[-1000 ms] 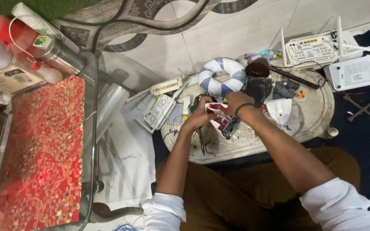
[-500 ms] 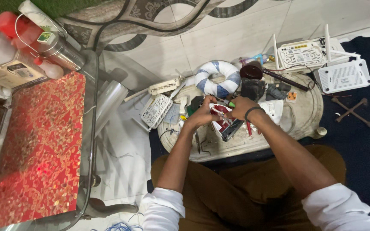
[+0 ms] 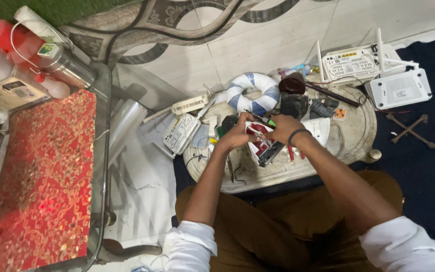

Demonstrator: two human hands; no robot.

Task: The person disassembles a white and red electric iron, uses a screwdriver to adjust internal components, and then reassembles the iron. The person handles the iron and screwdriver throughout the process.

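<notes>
While both hands close on the opened red-and-white gadget point(image 3: 262, 143) at mid-frame, the left hand point(image 3: 236, 135) grips its left end and the right hand point(image 3: 283, 128) pinches its upper right; its long axis slants toward lower right.

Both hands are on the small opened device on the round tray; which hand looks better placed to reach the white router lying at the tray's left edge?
Likely the left hand: it grips the opened device on the side nearest the white router, while the right hand sits farther away and would have to cross over.
</notes>
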